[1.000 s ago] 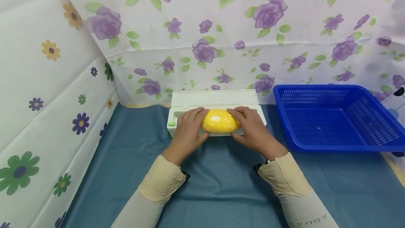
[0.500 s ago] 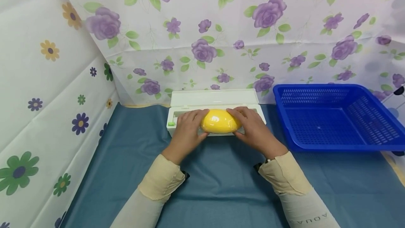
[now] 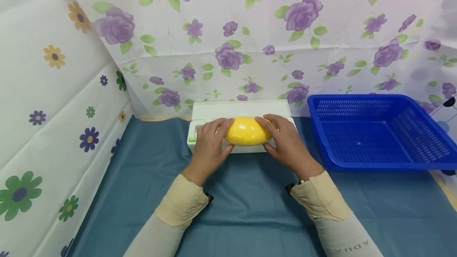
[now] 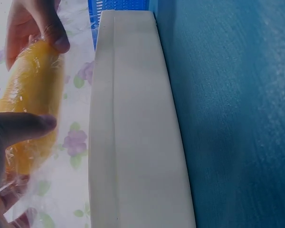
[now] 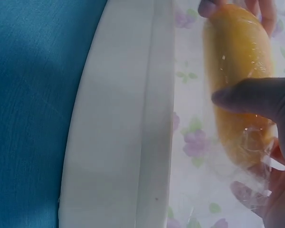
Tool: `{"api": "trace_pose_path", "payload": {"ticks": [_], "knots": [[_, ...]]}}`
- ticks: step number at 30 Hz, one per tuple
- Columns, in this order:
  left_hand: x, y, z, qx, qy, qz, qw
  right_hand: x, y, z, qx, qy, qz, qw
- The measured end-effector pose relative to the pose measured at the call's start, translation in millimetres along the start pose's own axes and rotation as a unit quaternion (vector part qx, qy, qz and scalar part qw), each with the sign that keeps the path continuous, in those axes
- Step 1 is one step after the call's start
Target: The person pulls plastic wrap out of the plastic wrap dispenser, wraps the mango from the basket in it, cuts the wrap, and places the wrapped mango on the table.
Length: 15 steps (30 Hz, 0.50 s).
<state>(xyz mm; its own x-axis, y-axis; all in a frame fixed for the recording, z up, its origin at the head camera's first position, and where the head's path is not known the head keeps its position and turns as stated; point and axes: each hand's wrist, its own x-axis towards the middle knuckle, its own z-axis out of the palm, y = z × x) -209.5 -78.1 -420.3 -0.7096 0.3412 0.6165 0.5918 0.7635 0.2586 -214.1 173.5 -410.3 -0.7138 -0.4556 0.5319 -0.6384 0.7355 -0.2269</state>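
Observation:
A glossy yellow mango [image 3: 247, 131], wrapped in clear cling film, is held between both hands over a white cling film dispenser [image 3: 240, 109]. My left hand [image 3: 209, 142] grips its left end, with the thumb laid along the near side in the left wrist view. At the other end my right hand [image 3: 285, 140] grips it the same way, fingers on top and thumb below. Loose film [image 5: 251, 197] trails around the right fingers. Both wrist views show the mango raised above the dispenser's white front wall [image 4: 137, 118]. The dispenser's lid stands open at the back, and a green slider [image 3: 192, 139] shows at its left end.
To the right of the dispenser stands a blue plastic basket [image 3: 360, 142] with perforated walls. A blue-green cloth [image 3: 246, 217] covers the table. Flower-printed sheets [image 3: 250, 31] hang behind the table and along its left side.
Both hands have lifted the mango slightly, up and away from the dispenser, in the last half second. Before that they held it nearly still. The dispenser and basket stay in place.

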Motion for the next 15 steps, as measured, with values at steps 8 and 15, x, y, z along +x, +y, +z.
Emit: {"api": "trace_pose_path", "payload": {"ticks": [8,15], "knots": [[-0.2,0.5,0.6,-0.002,0.025,-0.007,0.9997,2.1,-4.1,2.1,-0.014,0.043,-0.002,0.9990],[2.2,1.3,-0.7,0.002,0.042,-0.001,0.9991,4.0,-4.9,2.4,-0.022,0.063,-0.006,0.9978]]}}
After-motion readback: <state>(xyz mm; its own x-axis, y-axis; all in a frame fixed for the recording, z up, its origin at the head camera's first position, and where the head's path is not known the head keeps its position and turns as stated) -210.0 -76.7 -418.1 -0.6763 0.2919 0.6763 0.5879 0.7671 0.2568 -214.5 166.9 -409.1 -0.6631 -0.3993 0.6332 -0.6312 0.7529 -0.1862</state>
